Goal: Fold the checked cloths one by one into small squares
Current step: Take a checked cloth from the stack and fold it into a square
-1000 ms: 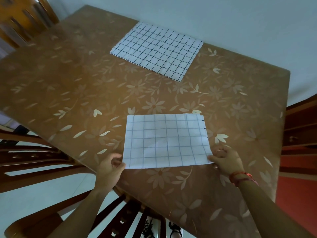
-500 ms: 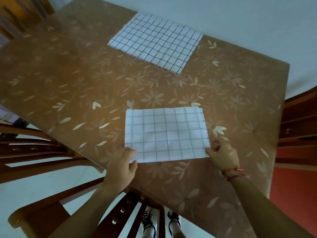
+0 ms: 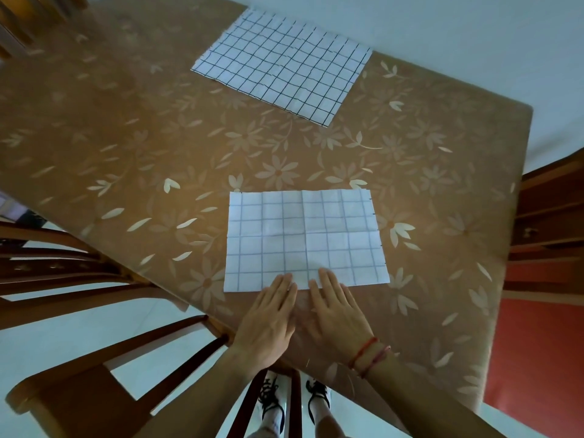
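The near checked cloth (image 3: 303, 241) lies flat on the glossy flowered table (image 3: 126, 137), its near hem close to the table's front edge, and I judge the main risk to be sliding. The top looks slick and the cloth light, so any sideways push from my fingers could carry the whole sheet along instead of smoothing it, or drag the hem toward the drop. Only the middle of that hem is pinned; the corners and the far half lie free, so a fold begun from here could come out skewed against the crease lines I can see crossing the sheet. I cannot tell how many layers it has. The far checked cloth (image 3: 284, 67) sits well apart near the back edge, spread out and not yet folded. The left hand (image 3: 268, 324) and right hand (image 3: 338, 317) lie side by side, palms down, nearly touching. Their fingers are straight and close together, with just the fingertips (image 3: 286, 281) resting on the hem. Neither hand grips anything — both merely press. Red threads (image 3: 368, 355) circle the right wrist.
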`<state>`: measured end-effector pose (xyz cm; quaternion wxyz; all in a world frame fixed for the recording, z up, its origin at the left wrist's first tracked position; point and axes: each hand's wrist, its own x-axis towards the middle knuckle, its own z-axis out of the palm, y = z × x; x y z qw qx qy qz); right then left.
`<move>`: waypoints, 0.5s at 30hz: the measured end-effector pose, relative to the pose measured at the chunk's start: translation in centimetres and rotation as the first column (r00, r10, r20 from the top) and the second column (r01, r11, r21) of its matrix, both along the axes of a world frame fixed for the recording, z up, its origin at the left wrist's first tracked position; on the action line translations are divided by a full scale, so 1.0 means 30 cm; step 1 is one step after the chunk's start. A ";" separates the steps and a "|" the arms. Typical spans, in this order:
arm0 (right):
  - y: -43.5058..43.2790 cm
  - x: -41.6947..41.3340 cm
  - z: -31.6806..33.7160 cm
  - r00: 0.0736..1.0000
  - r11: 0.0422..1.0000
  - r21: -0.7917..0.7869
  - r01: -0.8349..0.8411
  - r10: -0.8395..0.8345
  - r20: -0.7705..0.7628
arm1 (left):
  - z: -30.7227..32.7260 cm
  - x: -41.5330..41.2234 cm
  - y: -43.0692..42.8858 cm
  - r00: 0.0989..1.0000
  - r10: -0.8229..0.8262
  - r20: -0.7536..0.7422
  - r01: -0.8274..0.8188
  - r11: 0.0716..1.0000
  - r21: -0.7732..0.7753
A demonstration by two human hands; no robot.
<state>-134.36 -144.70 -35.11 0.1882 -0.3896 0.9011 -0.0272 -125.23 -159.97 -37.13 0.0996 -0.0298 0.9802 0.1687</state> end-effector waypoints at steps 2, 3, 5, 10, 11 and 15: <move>0.001 -0.002 0.000 1.000 1.000 0.010 0.007 -0.007 0.005 | 0.001 0.001 -0.002 1.000 0.001 0.008 -0.001 1.000 0.004; -0.002 -0.002 0.004 1.000 1.000 0.004 0.009 -0.009 0.001 | 0.003 0.001 -0.001 1.000 0.002 0.006 -0.002 1.000 0.001; -0.012 0.000 0.017 0.999 1.000 -0.024 -0.009 0.008 -0.039 | 0.005 -0.004 0.005 1.000 -0.005 -0.011 0.004 1.000 -0.013; -0.037 0.028 0.014 0.990 0.991 -0.053 -0.124 0.120 -0.069 | -0.011 -0.020 0.016 0.999 -0.046 0.026 0.047 0.997 -0.053; -0.038 0.030 0.007 0.990 0.991 -0.038 -0.130 0.128 -0.063 | -0.016 -0.021 0.013 0.997 -0.054 0.048 0.056 0.997 -0.061; -0.035 0.031 0.001 0.989 0.991 0.016 -0.131 0.132 -0.069 | -0.016 -0.013 -0.003 0.995 -0.075 0.067 0.080 0.994 -0.077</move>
